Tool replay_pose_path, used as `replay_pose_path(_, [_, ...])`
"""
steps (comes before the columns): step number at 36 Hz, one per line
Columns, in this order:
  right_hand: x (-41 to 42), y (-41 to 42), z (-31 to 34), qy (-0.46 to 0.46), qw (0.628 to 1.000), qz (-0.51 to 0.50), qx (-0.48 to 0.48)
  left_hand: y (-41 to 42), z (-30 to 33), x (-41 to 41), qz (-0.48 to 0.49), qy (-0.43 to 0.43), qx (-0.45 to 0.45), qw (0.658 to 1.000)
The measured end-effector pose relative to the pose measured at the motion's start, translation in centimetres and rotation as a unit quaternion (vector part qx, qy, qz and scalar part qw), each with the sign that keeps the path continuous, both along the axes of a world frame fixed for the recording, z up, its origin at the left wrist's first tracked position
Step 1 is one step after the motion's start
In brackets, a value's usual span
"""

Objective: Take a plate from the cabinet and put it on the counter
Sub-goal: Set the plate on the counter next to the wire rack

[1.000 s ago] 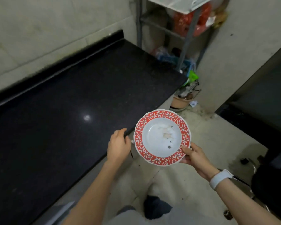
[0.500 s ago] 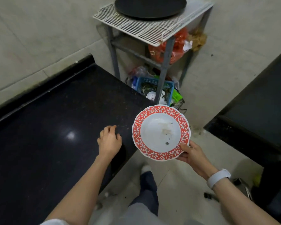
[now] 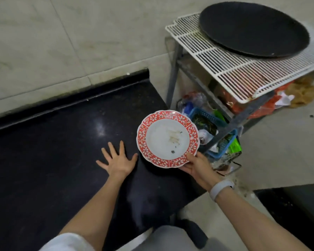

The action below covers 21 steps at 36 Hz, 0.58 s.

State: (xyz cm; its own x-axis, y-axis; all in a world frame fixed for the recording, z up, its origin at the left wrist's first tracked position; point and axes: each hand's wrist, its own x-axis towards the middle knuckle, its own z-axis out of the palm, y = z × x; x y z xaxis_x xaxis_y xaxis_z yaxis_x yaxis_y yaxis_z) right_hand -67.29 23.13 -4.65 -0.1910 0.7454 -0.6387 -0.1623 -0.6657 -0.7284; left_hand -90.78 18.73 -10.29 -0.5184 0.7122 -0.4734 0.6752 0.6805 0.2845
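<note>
A round plate (image 3: 168, 138) with a red flowered rim and a white, slightly soiled middle is held tilted above the right end of the black counter (image 3: 53, 145). My right hand (image 3: 197, 164) grips its lower right rim, thumb on top. My left hand (image 3: 117, 160) lies flat on the counter just left of the plate, fingers spread, holding nothing. No cabinet is in view.
A metal rack (image 3: 230, 69) with a white wire shelf stands right of the counter, carrying a large black round pan (image 3: 252, 29). Under it sit a blue basket (image 3: 214, 127) and red bags (image 3: 261, 107). Another dark surface (image 3: 297, 205) lies at lower right.
The view swung right and I stepped closer to the counter. The plate came over the counter's right end. My left hand went from curled to spread flat on the counter.
</note>
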Motion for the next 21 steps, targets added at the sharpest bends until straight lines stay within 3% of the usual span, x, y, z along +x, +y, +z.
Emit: replay_pose_path(21, [-13.4, 16.3, -3.6, 0.037, 0.997, 0.067, -0.029, 0.1, -1.0, -0.1, -0.005, -0.029, -0.074, 0.997])
